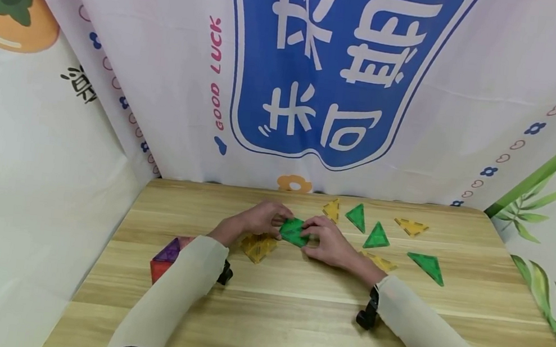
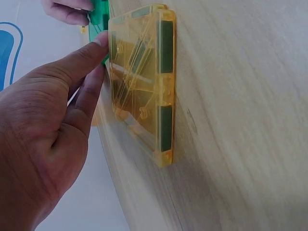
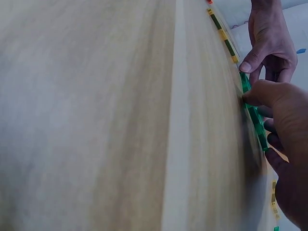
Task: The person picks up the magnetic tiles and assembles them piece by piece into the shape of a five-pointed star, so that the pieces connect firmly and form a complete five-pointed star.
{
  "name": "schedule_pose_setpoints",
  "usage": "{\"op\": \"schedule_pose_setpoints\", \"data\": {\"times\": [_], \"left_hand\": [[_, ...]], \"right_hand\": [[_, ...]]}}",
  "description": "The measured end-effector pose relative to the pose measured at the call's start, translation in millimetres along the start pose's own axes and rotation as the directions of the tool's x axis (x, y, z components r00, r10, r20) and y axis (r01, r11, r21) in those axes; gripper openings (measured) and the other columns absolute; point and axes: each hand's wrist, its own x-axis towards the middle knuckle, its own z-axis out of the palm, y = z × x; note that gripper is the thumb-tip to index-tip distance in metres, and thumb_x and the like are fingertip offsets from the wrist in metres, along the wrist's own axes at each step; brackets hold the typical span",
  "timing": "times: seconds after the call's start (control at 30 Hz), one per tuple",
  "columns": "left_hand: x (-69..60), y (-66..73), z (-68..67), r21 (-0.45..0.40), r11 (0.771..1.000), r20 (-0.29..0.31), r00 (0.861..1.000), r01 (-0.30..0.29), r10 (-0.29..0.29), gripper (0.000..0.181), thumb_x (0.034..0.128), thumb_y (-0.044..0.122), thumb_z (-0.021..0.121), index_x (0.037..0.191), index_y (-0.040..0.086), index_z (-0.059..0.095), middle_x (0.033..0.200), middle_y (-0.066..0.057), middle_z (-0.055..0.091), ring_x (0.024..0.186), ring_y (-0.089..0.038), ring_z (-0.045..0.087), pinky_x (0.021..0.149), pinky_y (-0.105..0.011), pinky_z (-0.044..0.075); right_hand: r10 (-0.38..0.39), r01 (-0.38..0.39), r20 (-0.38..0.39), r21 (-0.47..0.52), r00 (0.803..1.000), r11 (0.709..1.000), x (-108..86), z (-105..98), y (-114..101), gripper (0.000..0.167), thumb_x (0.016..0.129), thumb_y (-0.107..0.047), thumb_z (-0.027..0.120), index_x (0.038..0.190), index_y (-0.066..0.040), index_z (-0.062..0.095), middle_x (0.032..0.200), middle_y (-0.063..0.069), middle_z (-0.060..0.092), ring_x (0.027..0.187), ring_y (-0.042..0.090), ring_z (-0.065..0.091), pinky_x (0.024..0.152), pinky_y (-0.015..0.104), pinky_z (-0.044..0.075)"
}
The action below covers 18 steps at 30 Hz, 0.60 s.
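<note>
Two green triangular magnetic tiles (image 1: 293, 233) appear to lie edge to edge as one four-sided piece between the hands at the middle of the table. My left hand (image 1: 265, 218) pinches their left end between thumb and fingers. At the opposite end my right hand (image 1: 327, 242) grips the green tiles, thumb on the near edge and fingers on the far side, as the right wrist view shows. Just below the left hand are joined yellow magnetic tiles (image 1: 257, 249), clear with dark magnets along the edge in the left wrist view; the left hand partly covers them in the head view.
Purple (image 1: 168, 251) and red tiles (image 1: 159, 270) lie at the left, partly under the left sleeve. Right of the hands are loose green triangles (image 1: 377, 237) and yellow triangles (image 1: 411, 227). A printed cloth (image 1: 184, 146) hangs behind the wooden table (image 1: 291, 333).
</note>
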Motion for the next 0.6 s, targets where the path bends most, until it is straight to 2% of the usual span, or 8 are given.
{"op": "schedule_pose_setpoints", "data": {"times": [0.2, 0.3, 0.43, 0.6], "left_hand": [[-2.6, -0.7, 1.3, -0.001, 1.000, -0.004, 1.000, -0.015, 0.015, 0.059, 0.0862, -0.001, 0.086, 0.141, -0.001, 0.065, 0.150, -0.016, 0.059, 0.139, -0.030, 0.058, 0.109, -0.032, 0.052], [-4.4, -0.8, 3.1, 0.067, 0.997, -0.015, 0.999, -0.035, 0.036, 0.059, 0.0877, 0.005, 0.087, 0.143, 0.002, 0.065, 0.152, -0.015, 0.058, 0.142, -0.031, 0.055, 0.115, -0.038, 0.048], [-7.8, 3.5, 6.9, 0.146, 0.988, -0.039, 0.998, -0.053, 0.059, 0.061, 0.0889, 0.017, 0.088, 0.144, 0.005, 0.065, 0.154, -0.016, 0.056, 0.146, -0.034, 0.049, 0.122, -0.047, 0.040], [-12.5, 16.4, 14.8, 0.171, 0.985, -0.086, 0.995, -0.040, 0.056, 0.064, 0.0916, 0.023, 0.086, 0.147, 0.004, 0.061, 0.154, -0.017, 0.056, 0.145, -0.034, 0.049, 0.122, -0.049, 0.039]], "right_hand": [[0.014, -0.014, -0.020, -0.010, 1.000, 1.000, -1.0, 2.0, -1.2, 0.029, 0.086, -0.018, 0.089, 0.110, -0.003, 0.081, 0.129, 0.014, 0.068, 0.123, 0.031, 0.060, 0.108, 0.050, 0.050], [0.004, -0.004, -0.027, -0.010, 1.000, 1.000, -3.5, 1.2, -1.2, 0.029, 0.087, -0.018, 0.088, 0.111, -0.003, 0.081, 0.131, 0.014, 0.068, 0.124, 0.031, 0.060, 0.107, 0.051, 0.051], [0.001, -0.001, -0.035, 0.005, 0.999, 1.000, -12.8, -8.1, -1.5, 0.029, 0.090, -0.020, 0.087, 0.114, -0.005, 0.081, 0.133, 0.014, 0.068, 0.126, 0.030, 0.061, 0.106, 0.051, 0.052], [0.022, -0.021, -0.057, 0.015, 0.998, 1.000, -34.0, -28.9, -0.9, 0.032, 0.088, -0.017, 0.089, 0.115, -0.004, 0.080, 0.132, 0.015, 0.069, 0.125, 0.032, 0.063, 0.104, 0.052, 0.054]]}}
